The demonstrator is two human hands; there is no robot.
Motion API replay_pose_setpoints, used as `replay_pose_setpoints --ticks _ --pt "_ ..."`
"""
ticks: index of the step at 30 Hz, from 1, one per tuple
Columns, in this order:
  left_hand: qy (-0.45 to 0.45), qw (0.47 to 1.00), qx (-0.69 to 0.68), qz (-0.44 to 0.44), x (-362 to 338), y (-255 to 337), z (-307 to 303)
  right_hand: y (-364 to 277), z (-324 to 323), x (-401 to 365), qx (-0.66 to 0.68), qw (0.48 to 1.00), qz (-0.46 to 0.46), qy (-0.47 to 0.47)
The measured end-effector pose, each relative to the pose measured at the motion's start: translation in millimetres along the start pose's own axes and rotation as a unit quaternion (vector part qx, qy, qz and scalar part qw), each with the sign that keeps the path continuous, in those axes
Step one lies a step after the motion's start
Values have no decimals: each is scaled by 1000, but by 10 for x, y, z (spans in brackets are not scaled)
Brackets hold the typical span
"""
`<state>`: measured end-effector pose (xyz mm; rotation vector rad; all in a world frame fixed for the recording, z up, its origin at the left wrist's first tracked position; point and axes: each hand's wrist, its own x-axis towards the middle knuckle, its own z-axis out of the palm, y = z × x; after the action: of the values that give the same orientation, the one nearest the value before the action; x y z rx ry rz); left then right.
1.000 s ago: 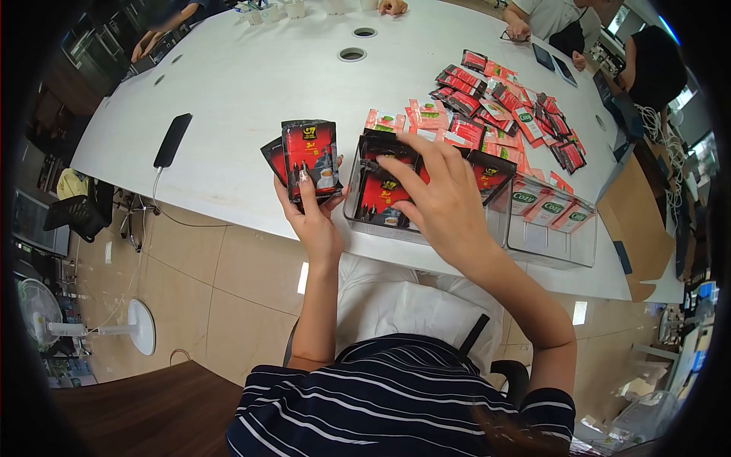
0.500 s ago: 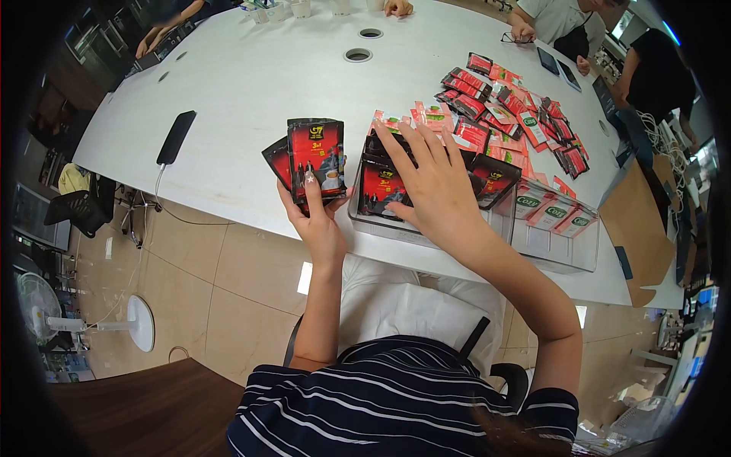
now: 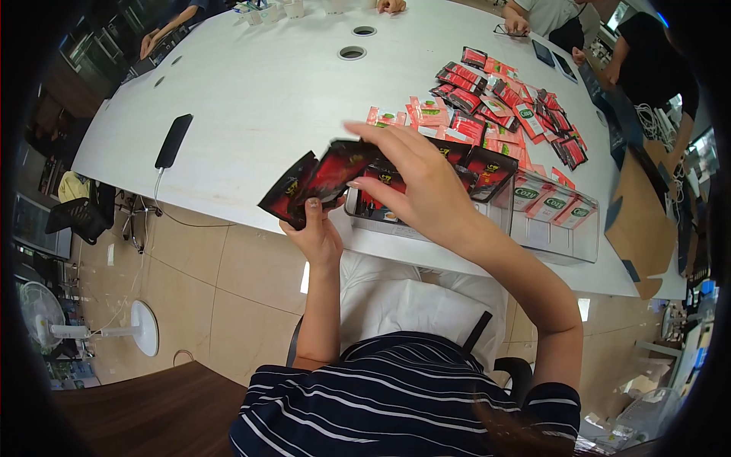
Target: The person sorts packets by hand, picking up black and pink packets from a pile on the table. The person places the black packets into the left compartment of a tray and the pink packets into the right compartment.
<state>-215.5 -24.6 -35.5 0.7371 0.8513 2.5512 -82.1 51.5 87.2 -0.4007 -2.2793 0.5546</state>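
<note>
My left hand [image 3: 316, 232] grips black and red coffee sachets [image 3: 293, 190], its thumb across their lower part. My right hand [image 3: 419, 175] is at the tilted, blurred upper sachet [image 3: 335, 169], thumb and fingers on either side of its right end. Under my right hand stands a clear box [image 3: 381, 226] with more black and red sachets [image 3: 491, 171] standing in it. The box's right compartment holds red and white Cozy packets [image 3: 554, 208]. Beyond the box lies a loose pile of red, pink and black sachets [image 3: 495, 107].
A black phone [image 3: 173, 142] on a white cable lies at the left of the white table [image 3: 251, 99]. Cups [image 3: 293, 9] stand at the far edge. Other people's hands [image 3: 391, 6] rest around the table. Cardboard [image 3: 647, 221] lies at the right.
My right hand has moved left from the box to the held sachets. The upper sachet has tilted to the right, and the sachets in my left hand have spread apart.
</note>
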Motion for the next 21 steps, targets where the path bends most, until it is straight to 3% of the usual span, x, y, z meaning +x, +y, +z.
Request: replay_pose_setpoints --ticks 4,6,10,11,14,15,18,21 --pt "9 999 30 -9 13 14 12 -67 -1 59 37 999 23 23" --pt "57 995 69 -44 35 51 42 -106 -121 76 -5 998 25 52" --pt "58 997 53 -26 72 180 273 -85 -388 9 -93 992 39 72" --pt "45 997 52 -31 75 200 283 -127 -474 -23 -109 990 94 5" --pt "37 997 52 -36 67 194 303 62 -330 -192 -125 989 51 -68" --pt "35 997 58 -40 67 198 302 32 -261 -227 -117 983 96 -106" --pt "26 996 67 -48 75 188 293 56 -113 -258 -220 973 9 -66" --pt "11 996 68 -55 75 184 267 85 -113 -184 -271 958 23 -86"
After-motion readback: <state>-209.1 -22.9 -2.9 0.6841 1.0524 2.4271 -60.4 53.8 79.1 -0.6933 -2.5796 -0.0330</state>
